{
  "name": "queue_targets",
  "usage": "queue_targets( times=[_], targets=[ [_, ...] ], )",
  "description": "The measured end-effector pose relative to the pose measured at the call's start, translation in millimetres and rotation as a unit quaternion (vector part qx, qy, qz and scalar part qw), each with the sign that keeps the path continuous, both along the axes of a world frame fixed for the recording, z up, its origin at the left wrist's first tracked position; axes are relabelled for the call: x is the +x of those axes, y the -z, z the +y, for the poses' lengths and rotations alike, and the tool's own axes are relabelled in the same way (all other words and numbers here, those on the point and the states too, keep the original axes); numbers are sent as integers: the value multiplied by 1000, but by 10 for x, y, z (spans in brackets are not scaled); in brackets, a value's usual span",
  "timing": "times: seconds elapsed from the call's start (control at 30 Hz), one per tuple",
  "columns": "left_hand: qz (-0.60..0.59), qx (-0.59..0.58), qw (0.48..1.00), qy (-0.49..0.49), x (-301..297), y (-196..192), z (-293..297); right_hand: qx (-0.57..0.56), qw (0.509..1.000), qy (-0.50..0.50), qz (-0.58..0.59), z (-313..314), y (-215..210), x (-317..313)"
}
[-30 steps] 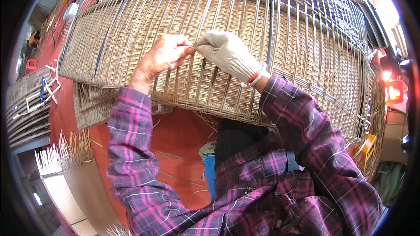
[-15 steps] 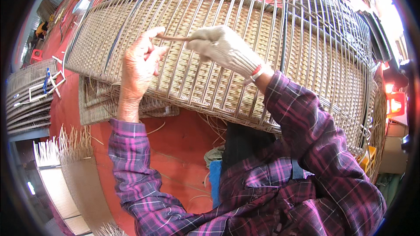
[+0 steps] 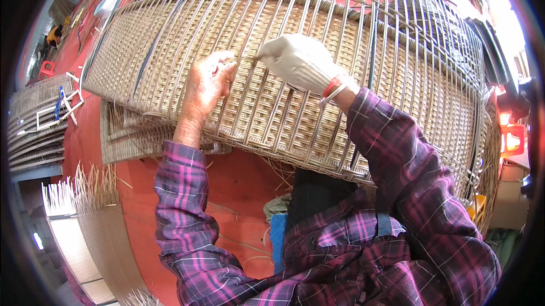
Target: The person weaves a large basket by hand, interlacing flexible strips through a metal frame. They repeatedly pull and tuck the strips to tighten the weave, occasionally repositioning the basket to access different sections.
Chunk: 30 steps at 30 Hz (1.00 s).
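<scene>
My left hand (image 3: 210, 82) is bare, its fingers curled together above the woven wicker panel (image 3: 170, 68). What those fingers pinch, if anything, is too small to make out. A little to its right is my right hand (image 3: 301, 63), in a white knitted glove with the fingers closed. A short brown bit of wicker strand (image 3: 259, 57) shows at the glove's fingertips; the rest is hidden. Long thin rods (image 3: 278, 93) run across the panel beneath both hands.
Stacked woven frames (image 3: 37, 130) stand at the left, above light woven sheets (image 3: 71, 238) with frayed ends. Another woven piece (image 3: 122, 136) lies under the panel's near left side. Loose strands lie on the red floor (image 3: 238, 192). At the right are cardboard boxes (image 3: 508, 204).
My left hand has shifted right and slightly down, and its fingers have curled in. My gloved right hand has moved slightly right. The strand that stretched between them no longer shows there.
</scene>
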<state>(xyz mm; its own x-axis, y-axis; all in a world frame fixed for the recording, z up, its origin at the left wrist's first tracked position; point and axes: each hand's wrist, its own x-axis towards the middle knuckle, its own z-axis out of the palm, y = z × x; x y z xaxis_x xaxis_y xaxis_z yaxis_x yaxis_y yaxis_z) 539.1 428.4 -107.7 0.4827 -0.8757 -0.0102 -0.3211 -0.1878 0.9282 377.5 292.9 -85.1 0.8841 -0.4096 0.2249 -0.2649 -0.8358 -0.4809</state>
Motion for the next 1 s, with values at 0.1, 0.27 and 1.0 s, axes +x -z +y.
queue_targets(
  times=[0.1,0.27,1.0],
  targets=[
    [-2,-13,1000,3,-23,14,9,144,986,63,-61,-32,88,-84],
    [-46,-22,998,-22,-211,-20,1,122,978,86,-144,72,141,-178],
    [-5,77,995,63,343,-419,150,71,955,49,-282,290,240,-69]
  ],
)
